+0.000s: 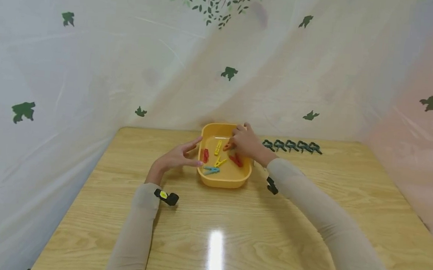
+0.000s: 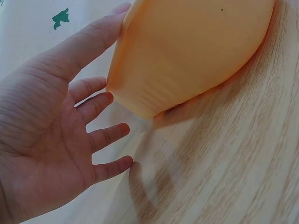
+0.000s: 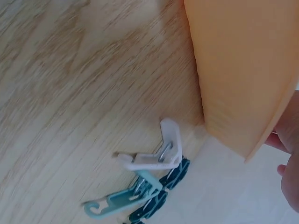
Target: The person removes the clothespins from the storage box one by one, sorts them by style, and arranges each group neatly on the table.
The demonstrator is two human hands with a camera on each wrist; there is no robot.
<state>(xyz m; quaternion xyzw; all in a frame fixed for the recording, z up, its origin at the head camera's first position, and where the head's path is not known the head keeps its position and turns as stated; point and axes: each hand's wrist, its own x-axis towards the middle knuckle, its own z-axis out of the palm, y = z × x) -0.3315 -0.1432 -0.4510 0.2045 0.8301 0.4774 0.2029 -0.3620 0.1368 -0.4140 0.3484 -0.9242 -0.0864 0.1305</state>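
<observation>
A yellow plastic basin (image 1: 223,184) holds several clothespins: two yellow ones (image 1: 218,148), a blue one (image 1: 211,170), a red one (image 1: 206,156) at its left wall and a larger red one (image 1: 236,159) at the right. My right hand (image 1: 247,141) reaches over the basin's right side, its curled fingertips on an orange-red clothespin (image 1: 228,146); most of this hand is outside the right wrist view. My left hand (image 2: 56,121) is spread at the basin's left side, thumb against the rim, the other fingers straight and apart, holding nothing.
Dark green clips (image 1: 291,146) stand in a row along the table's back edge, right of the basin. A white clothespin (image 3: 156,156) and a light teal hooked one (image 3: 124,198) lie beside that row. Behind the wooden table (image 1: 185,234) hangs a leaf-patterned cloth (image 1: 161,63).
</observation>
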